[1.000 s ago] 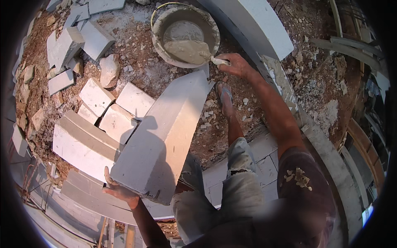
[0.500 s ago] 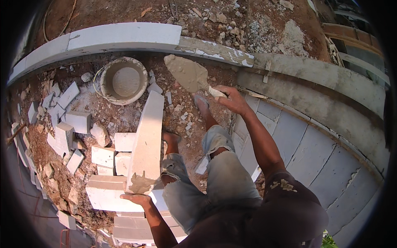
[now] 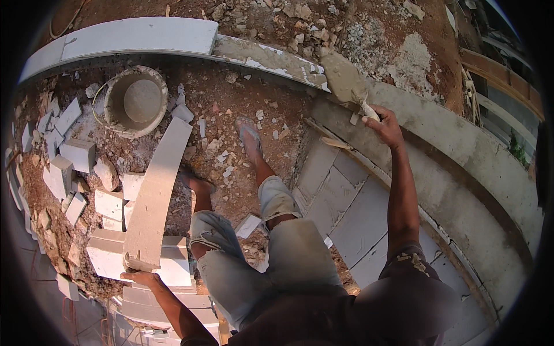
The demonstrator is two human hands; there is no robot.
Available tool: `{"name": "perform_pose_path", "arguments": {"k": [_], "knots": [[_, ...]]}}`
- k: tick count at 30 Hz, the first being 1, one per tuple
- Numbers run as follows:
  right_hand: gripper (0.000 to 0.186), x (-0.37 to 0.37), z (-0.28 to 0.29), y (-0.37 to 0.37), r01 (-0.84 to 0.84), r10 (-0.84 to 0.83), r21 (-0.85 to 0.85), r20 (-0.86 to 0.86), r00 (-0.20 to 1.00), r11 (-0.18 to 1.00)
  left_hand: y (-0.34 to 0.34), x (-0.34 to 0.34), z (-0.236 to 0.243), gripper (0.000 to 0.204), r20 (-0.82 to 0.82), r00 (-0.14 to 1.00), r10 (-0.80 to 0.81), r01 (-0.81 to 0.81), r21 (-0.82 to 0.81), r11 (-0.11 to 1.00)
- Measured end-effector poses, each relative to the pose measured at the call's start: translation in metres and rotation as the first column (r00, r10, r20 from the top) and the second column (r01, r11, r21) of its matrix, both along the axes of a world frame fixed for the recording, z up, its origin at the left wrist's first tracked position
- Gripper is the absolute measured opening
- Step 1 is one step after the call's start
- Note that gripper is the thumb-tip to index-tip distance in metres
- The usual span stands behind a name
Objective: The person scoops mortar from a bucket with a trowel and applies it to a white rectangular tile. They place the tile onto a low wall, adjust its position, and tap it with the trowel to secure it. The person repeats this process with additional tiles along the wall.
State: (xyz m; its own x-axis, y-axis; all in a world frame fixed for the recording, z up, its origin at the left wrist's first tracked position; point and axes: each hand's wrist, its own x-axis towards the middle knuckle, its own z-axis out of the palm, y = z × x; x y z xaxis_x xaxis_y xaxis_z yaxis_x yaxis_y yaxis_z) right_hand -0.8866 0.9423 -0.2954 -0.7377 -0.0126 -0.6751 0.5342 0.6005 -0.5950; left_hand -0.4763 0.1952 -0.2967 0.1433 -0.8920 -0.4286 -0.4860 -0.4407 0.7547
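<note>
My right hand (image 3: 385,126) grips the pale handle of a trowel (image 3: 345,79), fingers wrapped round it. Grey mortar covers the trowel's blade, which hovers around the right end of the low block wall (image 3: 271,60); contact cannot be told. With my left hand (image 3: 143,279) I hold the near end of a long pale block (image 3: 156,193), fingers at its lower edge. Some wet mortar shows on that end. The block slants away from me, over other white blocks (image 3: 107,254). Beyond its far end stands a bucket (image 3: 138,102) with grey mortar inside.
One long white block (image 3: 138,39) tops the wall's left part. Broken block pieces (image 3: 78,154) and rubble lie at left. A concrete ledge (image 3: 450,127) runs along the right, above a grey block wall (image 3: 358,213). My feet stand on stony soil between them.
My right hand has carried the trowel rightward, from over the soil to the wall's right end. Less mortar shows on the held block's near end. The whole view has shifted.
</note>
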Motion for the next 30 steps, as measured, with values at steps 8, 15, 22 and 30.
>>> {"name": "perform_pose_path", "arguments": {"k": [8,15,22,30], "knots": [[0.052,-0.158,0.022,0.078,-0.441,0.404,0.343,0.177,0.898,0.829,-0.009,0.010,0.003,0.094,0.036,0.994,-0.101,0.102,-0.025,0.994],[0.042,-0.214,-0.030,0.052,-0.731,0.885,0.680,0.374,0.278,-0.058,-0.002,0.010,0.008,0.077,0.132,0.950,-0.285,0.304,-0.162,0.939],[0.023,-0.131,-0.141,0.093,-0.655,0.786,0.587,0.618,-0.017,-0.476,-0.003,0.024,0.012,0.086,0.096,0.963,-0.254,0.265,-0.128,0.956],[0.022,-0.098,-0.154,0.067,-0.620,0.680,0.514,0.732,-0.044,-0.593,-0.002,0.034,0.021,0.097,0.049,0.974,-0.222,0.226,-0.114,0.967]]}}
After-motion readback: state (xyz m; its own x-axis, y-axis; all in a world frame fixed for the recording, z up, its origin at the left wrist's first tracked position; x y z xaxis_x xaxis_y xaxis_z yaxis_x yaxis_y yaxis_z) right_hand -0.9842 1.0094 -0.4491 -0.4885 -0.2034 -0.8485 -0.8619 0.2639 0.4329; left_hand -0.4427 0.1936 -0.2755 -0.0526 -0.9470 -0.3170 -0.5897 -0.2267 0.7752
